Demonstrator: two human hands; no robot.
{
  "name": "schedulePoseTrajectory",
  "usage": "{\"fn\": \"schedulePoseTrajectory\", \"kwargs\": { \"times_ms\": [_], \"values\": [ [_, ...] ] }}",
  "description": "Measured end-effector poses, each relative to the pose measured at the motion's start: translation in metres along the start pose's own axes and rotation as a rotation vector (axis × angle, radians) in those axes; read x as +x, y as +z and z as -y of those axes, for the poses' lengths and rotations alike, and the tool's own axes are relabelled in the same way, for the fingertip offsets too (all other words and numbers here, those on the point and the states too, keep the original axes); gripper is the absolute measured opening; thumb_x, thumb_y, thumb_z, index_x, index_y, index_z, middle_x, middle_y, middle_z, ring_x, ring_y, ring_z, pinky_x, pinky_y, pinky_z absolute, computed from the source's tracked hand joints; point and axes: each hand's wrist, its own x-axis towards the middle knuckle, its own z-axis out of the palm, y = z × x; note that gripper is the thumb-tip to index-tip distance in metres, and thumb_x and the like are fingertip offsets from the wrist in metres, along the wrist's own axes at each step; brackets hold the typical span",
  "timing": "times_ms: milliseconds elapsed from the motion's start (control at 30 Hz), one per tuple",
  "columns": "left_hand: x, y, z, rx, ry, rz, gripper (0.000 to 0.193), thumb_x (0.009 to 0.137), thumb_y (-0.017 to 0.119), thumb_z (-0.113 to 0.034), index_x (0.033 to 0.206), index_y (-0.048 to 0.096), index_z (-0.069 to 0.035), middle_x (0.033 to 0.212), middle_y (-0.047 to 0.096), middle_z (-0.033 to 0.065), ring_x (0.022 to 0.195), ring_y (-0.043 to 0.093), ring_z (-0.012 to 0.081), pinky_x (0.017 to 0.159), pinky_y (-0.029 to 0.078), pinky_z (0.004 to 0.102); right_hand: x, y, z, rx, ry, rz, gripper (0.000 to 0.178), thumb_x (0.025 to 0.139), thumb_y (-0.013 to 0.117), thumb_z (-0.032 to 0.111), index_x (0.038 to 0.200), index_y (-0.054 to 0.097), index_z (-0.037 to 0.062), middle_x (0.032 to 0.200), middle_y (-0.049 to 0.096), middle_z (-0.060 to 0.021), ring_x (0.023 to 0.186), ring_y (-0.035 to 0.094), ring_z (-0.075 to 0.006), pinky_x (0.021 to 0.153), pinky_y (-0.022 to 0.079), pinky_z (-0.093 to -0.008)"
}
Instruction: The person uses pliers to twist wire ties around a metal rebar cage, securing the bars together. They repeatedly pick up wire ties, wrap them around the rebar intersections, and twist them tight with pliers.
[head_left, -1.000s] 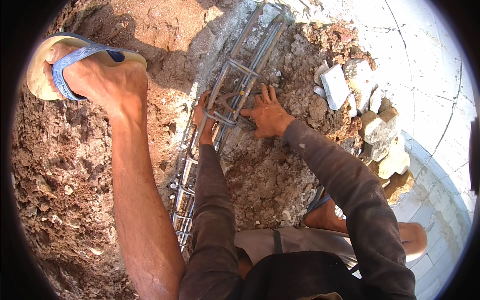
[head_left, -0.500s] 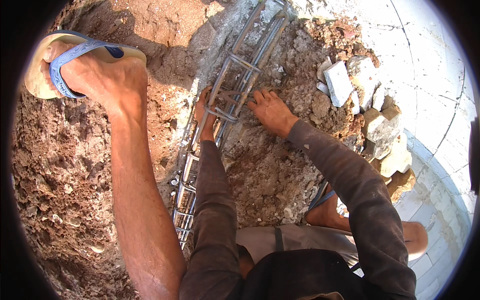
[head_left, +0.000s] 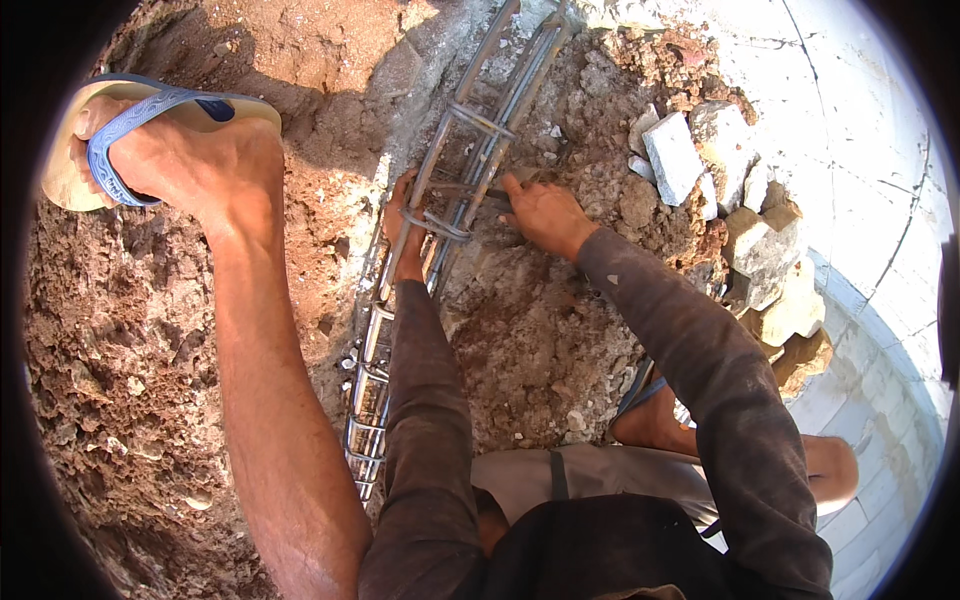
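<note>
A long rebar cage (head_left: 366, 372) of steel bars and square stirrups runs from the lower middle to the top of the head view. My left hand (head_left: 399, 222) reaches into it, its fingers closed about the left bar near a stirrup and partly hidden by the steel. Across from it, at the cage's right side, my right hand (head_left: 548, 217) is closed on a thin dark metal tool (head_left: 497, 194). The tool lies crosswise between the bars; its exact kind cannot be made out.
Rough brown soil (head_left: 120, 330) lies left of the cage. Broken stone blocks (head_left: 675, 158) are piled at the right, beside a pale curved block surface (head_left: 840, 130). My left foot in a blue-strapped flip-flop (head_left: 130, 150) stands at the upper left; my other foot (head_left: 650, 415) is by the rocks.
My right hand's fingers, spread apart beside the cage before, have closed on the dark tool. My left hand has shifted slightly left along with the view, staying at the bars.
</note>
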Motion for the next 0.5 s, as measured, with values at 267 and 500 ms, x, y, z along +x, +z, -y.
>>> {"fn": "schedulePoseTrajectory", "kwargs": {
  "times_ms": [267,500],
  "values": [
    [-0.005,0.004,0.007,-0.069,0.005,-0.011,0.040,0.097,0.057,-0.018,0.136,0.065,-0.013,0.115,0.074,0.0169,0.092,0.071,0.0281,0.076,0.055,0.0400,-0.005,0.021,0.008,-0.132,0.059,-0.151,0.048,0.095,0.060,0.010,0.140,0.051,-0.0055,0.107,0.069,-0.0240,0.114,0.061,-0.0435,0.092,0.052,-0.0536],
    [-0.004,0.004,0.006,-0.134,0.000,-0.014,0.040,0.098,0.058,-0.023,0.136,0.065,-0.012,0.115,0.074,0.0159,0.090,0.070,0.0264,0.075,0.054,0.0392,0.033,-0.015,-0.006,0.052,0.118,0.106,0.034,0.095,0.071,0.025,0.100,0.070,-0.0079,0.096,0.073,-0.0212,0.102,0.070,-0.0345,0.089,0.056,-0.0463]
  ]
}}
